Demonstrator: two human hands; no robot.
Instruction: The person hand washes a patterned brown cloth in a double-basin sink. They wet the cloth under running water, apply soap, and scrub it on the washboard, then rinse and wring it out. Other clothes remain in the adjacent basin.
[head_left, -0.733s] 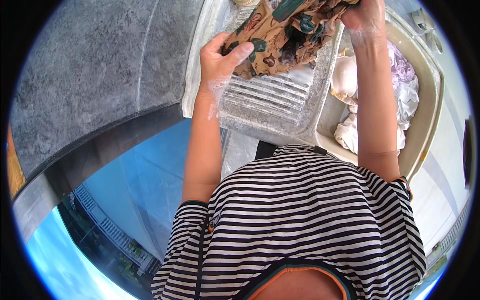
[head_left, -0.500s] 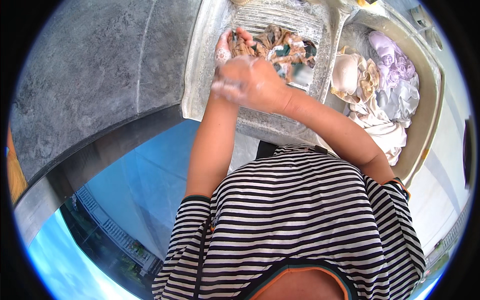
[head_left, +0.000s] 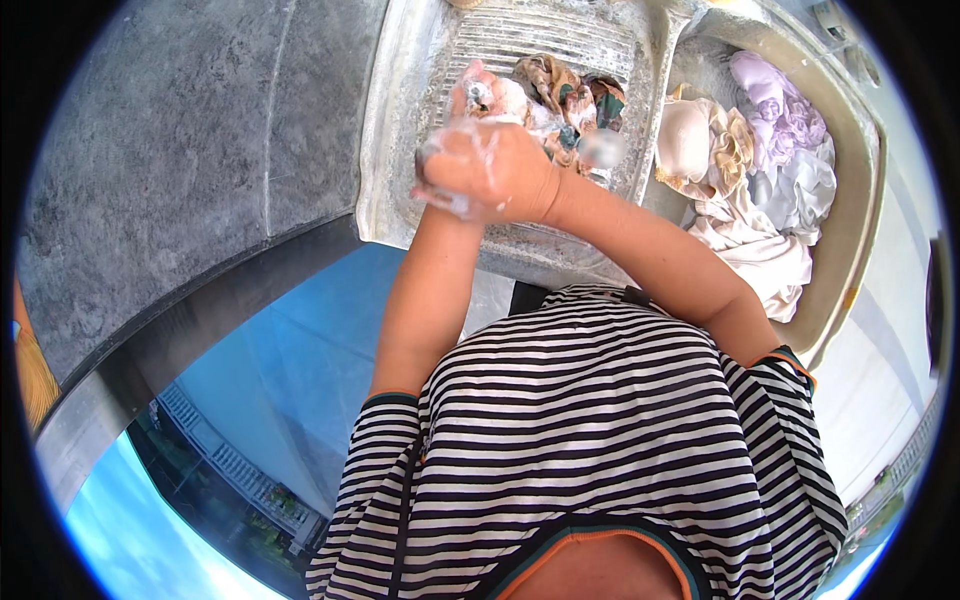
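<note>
The brown patterned cloth [head_left: 548, 80] lies bunched on the washboard [head_left: 545, 35], stretching rightward from the soapy left hand [head_left: 487, 92], the nearer of the 2. The right hand [head_left: 487, 165] crosses the left arm [head_left: 430, 290]; I can't tell either grip.

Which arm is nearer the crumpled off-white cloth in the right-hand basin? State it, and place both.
Right. The right forearm passes along the lower-left edge of the off-white cloth in this view; the left forearm is much farther left.
</note>
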